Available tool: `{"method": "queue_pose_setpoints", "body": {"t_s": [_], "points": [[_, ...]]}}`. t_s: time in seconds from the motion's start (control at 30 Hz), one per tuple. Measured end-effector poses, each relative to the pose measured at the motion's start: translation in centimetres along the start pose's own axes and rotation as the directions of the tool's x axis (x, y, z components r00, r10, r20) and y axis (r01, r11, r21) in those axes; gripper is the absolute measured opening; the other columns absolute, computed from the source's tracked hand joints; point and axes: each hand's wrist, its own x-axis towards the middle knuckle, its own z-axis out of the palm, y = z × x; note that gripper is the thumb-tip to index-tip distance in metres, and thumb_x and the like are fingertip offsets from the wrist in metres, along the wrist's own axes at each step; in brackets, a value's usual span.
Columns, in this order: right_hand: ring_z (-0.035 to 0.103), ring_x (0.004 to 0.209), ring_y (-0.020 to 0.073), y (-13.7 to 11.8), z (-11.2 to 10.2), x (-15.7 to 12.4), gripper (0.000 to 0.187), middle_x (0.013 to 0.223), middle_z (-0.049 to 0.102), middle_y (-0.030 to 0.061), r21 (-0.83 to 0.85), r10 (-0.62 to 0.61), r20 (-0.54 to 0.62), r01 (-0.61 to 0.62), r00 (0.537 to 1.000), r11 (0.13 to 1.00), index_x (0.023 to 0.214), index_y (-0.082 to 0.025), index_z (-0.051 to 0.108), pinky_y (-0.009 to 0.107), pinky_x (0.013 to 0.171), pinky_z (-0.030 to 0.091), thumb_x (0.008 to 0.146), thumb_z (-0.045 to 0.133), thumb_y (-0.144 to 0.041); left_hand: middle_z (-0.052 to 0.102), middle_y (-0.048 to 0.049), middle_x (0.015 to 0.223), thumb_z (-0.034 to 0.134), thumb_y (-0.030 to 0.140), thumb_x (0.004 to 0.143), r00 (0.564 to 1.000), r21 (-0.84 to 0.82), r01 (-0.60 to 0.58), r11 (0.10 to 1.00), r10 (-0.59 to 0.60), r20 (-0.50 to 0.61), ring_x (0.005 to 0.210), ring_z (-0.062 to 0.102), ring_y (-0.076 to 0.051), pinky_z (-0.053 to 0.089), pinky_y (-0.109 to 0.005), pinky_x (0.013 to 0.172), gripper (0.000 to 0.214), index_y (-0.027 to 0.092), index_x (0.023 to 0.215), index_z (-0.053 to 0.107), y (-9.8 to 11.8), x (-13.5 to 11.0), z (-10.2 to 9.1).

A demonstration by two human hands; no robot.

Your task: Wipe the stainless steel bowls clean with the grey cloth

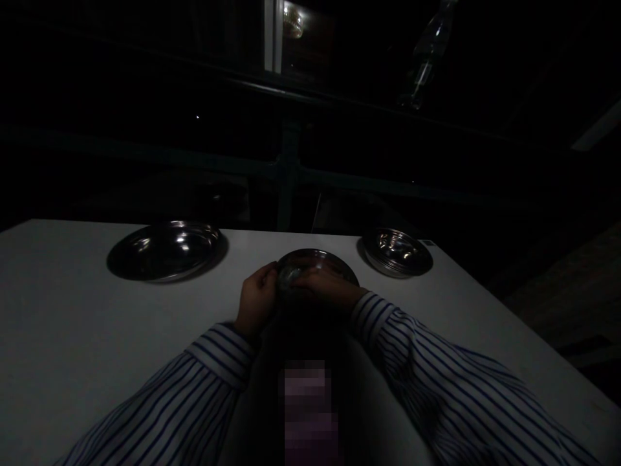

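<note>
The left hand (pixel 257 296) curls shut on the near-left rim of a steel dish (pixel 334 262). The right hand (pixel 324 285) lies across the dish; it is too dark to tell its grip. A pale wad (pixel 290 275) shows between the two hands. The dish sits mid-bench (pixel 72 336) near the far edge. A large steel plate (pixel 165 250) lies toward the far left, and a stack of steel dishes (pixel 398 252) sits by the far right corner.

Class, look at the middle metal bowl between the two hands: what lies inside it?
A small shiny thing shows at the near rim of the middle bowl, between the left hand and right hand. The hands cover the near part, and darkness hides the rest.
</note>
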Motion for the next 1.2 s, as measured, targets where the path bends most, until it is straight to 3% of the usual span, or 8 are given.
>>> {"method": "queue_pose_setpoints", "body": {"t_s": [0.13,0.23,0.43,0.63,0.83,0.93,1.03,1.2], "points": [[0.061,0.089,0.0164,-0.5,0.6,-0.9,0.027,0.104,0.065,0.0072,-0.023,-0.05,0.092,0.052,0.994,0.998,0.105,-0.018,0.063,0.028,0.078,0.046,0.085,0.045,-0.015,0.069,-0.0123,0.102,0.051,0.034,0.075,1.0,-0.005,-0.001,1.0,0.001,0.008,0.093,0.063,-0.024,0.048,-0.037,0.084,0.039,0.009,0.102,0.066,-0.1,0.2,0.1],[0.059,0.094,0.0159,-0.6,0.3,-0.7,0.027,0.109,0.064,0.0041,-0.04,-0.06,0.106,0.064,0.993,0.997,0.108,-0.022,0.061,0.027,0.081,0.044,0.084,0.048,-0.017,0.069,-0.0123,0.101,0.051,0.035,0.075,1.0,-0.01,-0.001,1.0,0.001,0.031,0.091,0.064,-0.024,0.049,-0.036,0.083,0.04,0.009,0.102,0.066,-0.1,0.3,0.0],[0.056,0.104,0.0227,0.4,-1.4,0.0,0.031,0.111,0.062,0.0106,-0.124,0.137,-0.01,-0.137,0.991,0.983,0.11,-0.02,0.06,0.036,0.087,0.04,0.085,0.042,-0.017,0.069,-0.0123,0.101,0.052,0.032,0.074,1.0,0.029,-0.01,1.0,0.009,0.028,0.092,0.063,-0.023,0.048,-0.034,0.083,0.042,0.008,0.106,0.064,0.0,0.1,-0.2],[0.057,0.103,0.0257,1.1,-2.2,-1.7,0.029,0.112,0.062,0.0119,-0.141,0.213,-0.033,-0.215,0.977,0.966,0.107,-0.019,0.061,0.037,0.085,0.041,0.083,0.045,-0.017,0.071,-0.0119,0.095,0.051,0.033,0.074,0.999,0.04,0.0,0.999,-0.001,0.033,0.088,0.064,-0.023,0.049,-0.034,0.08,0.041,0.007,0.105,0.064,0.3,0.0,-0.1],[0.057,0.101,0.0202,-0.4,-0.8,0.3,0.028,0.109,0.063,0.0087,-0.071,0.042,0.027,-0.04,0.999,0.997,0.105,-0.018,0.063,0.032,0.087,0.04,0.083,0.045,-0.012,0.071,-0.012,0.091,0.051,0.033,0.073,1.0,0.03,0.002,1.0,-0.002,0.031,0.082,0.065,-0.023,0.05,-0.033,0.074,0.041,0.009,0.103,0.064,0.3,-0.1,-0.1],[0.059,0.095,0.0176,-1.3,-0.8,-0.1,0.024,0.104,0.065,0.0074,-0.018,-0.087,0.101,0.089,0.991,0.996,0.102,-0.016,0.063,0.028,0.083,0.041,0.082,0.05,-0.013,0.071,-0.0117,0.085,0.05,0.035,0.074,0.999,0.025,0.017,1.0,-0.018,0.041,0.076,0.065,-0.023,0.051,-0.033,0.069,0.042,0.009,0.103,0.063,0.3,-0.1,-0.1],[0.06,0.093,0.0132,-1.7,-1.1,-1.0,0.025,0.103,0.066,0.0036,0.036,-0.177,0.153,0.174,0.972,0.984,0.104,-0.016,0.062,0.022,0.081,0.042,0.081,0.053,-0.012,0.071,-0.0113,0.089,0.051,0.035,0.074,0.998,0.012,0.022,1.0,-0.023,0.063,0.082,0.065,-0.023,0.05,-0.033,0.074,0.039,0.01,0.1,0.065,0.3,0.0,-0.1],[0.058,0.099,0.013,-1.4,-1.0,-0.3,0.022,0.107,0.064,0.0041,-0.015,-0.081,0.094,0.083,0.992,0.996,0.103,-0.017,0.062,0.022,0.086,0.04,0.086,0.048,-0.016,0.071,-0.0114,0.092,0.053,0.037,0.073,0.992,-0.022,0.037,0.999,-0.034,0.12,0.083,0.065,-0.022,0.051,-0.032,0.074,0.043,0.01,0.104,0.064,0.5,0.0,-0.2]]}}
